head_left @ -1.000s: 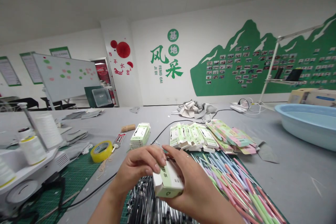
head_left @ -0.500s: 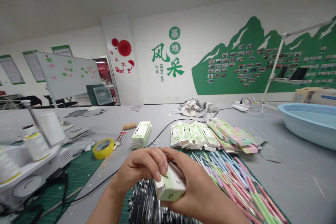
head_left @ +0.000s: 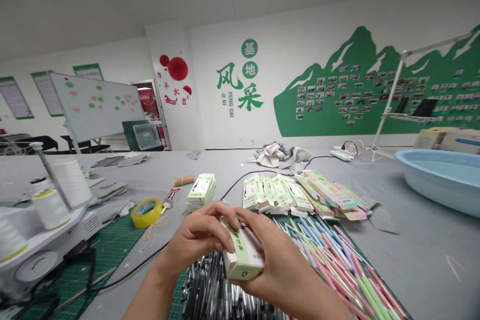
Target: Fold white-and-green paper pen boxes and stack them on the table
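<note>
A small green-and-white carton [head_left: 244, 260] is held tilted over a heap of black pens [head_left: 206, 290]. My right hand [head_left: 277, 260] wraps round its right side, fingers closed on it. The fingers of my left hand [head_left: 206, 232] are bent and press on the upper left part of the same carton. What the carton contains is hidden. Beyond my hands stands a neat stack of similar cartons [head_left: 201, 191], and to its right a row of flattened ones [head_left: 275, 192].
Pastel pens [head_left: 341, 265] lie on the green mat at right, beside pink-green flat boxes [head_left: 337, 195]. Yellow tape [head_left: 147, 212], a sewing machine [head_left: 41, 260] and thread cones are at left. A blue basin [head_left: 442, 175] stands far right; a black cable [head_left: 131, 274] crosses the table.
My left fingers have shifted slightly along the carton, uncovering more of its printed face. The carton has moved up a little. My right hand keeps its hold.
</note>
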Available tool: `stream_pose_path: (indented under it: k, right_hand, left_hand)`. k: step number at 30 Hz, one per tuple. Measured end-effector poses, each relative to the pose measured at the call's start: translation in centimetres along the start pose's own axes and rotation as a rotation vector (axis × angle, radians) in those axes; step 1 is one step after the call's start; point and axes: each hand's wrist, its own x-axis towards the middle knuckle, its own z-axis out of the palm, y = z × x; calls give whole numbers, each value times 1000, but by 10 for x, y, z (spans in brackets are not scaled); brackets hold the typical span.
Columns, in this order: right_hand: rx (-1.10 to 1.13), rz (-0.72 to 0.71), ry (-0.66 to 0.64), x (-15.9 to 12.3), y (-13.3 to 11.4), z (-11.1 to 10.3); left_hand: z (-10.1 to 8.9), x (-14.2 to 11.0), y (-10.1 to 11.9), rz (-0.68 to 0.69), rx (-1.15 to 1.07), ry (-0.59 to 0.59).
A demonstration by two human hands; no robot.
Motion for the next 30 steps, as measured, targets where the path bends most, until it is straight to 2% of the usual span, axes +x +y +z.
stream_pose_path:
  k: [4, 11, 17, 23, 30]
  right_hand:
    - [-40, -40, 40, 1, 4, 2]
    - [-127, -66, 93, 1, 6, -1]
    - [-121, -56, 90, 0, 4, -4]
    - [-93, -59, 103, 0, 6, -1]
    - [-31, -17, 85, 0, 2, 0]
  left_hand:
    - [8, 2, -10, 59, -110, 122]
    - [18, 5, -24, 28, -187, 300]
    - [10, 3, -23, 91, -39, 257]
    - [7, 6, -23, 202, 85, 310]
    - [5, 4, -24, 232, 119, 324]
